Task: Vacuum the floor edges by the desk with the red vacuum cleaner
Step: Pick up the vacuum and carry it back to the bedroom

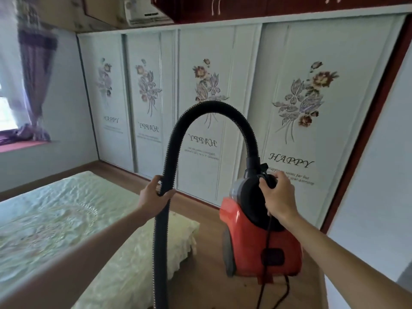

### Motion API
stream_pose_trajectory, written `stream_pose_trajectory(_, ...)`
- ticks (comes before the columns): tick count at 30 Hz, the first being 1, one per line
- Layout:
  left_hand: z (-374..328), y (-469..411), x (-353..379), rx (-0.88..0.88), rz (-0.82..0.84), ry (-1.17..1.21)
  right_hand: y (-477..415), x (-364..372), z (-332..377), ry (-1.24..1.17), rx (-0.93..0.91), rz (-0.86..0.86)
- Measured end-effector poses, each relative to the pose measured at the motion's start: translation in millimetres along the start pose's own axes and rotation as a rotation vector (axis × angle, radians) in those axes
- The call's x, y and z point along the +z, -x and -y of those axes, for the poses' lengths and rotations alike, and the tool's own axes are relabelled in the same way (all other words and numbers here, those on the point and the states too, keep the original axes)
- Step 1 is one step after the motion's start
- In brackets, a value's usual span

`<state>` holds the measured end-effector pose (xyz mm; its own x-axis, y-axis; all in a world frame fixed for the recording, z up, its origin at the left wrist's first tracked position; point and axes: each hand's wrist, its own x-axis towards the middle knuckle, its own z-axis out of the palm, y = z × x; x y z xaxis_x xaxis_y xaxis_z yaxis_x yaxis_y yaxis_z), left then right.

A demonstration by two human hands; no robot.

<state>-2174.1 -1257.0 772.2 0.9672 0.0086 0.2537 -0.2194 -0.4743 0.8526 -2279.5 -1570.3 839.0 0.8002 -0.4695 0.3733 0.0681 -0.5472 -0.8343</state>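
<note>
Hands: left [153,195] grips hose [211,108], right [278,195] vacuum [263,248]; doors [301,97] read "HAPPY".

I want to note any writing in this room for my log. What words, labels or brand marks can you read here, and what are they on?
"HAPPY": rightmost wardrobe door, under its flower print.
"HAPPY": second door from the right, appears mirrored.
"HAPPY": third door from the right, appears mirrored, blurred.
"HAPPY": leftmost door, faint.
Small script lines below each "HAPPY": too small to read.
Label on the white unit at the top: blurred, unreadable.
Red vacuum cleaner: no legible text.
</note>
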Motion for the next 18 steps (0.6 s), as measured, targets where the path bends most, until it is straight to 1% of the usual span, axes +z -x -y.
stream_pose_trajectory(8, 25, -98, 36, -0.034, -0.041, -0.026, -102, 76, -32, -0.044, 0.028, 0.147)
stream_pose_trajectory(11, 25, -136, 52, -0.066, -0.072, -0.030, -144, 100, -44, -0.046, 0.026, 0.183)
stream_pose_trajectory(18, 19, -205, 72, -0.066, -0.171, -0.030, -222, 136, -66, -0.034, -0.009, 0.248)
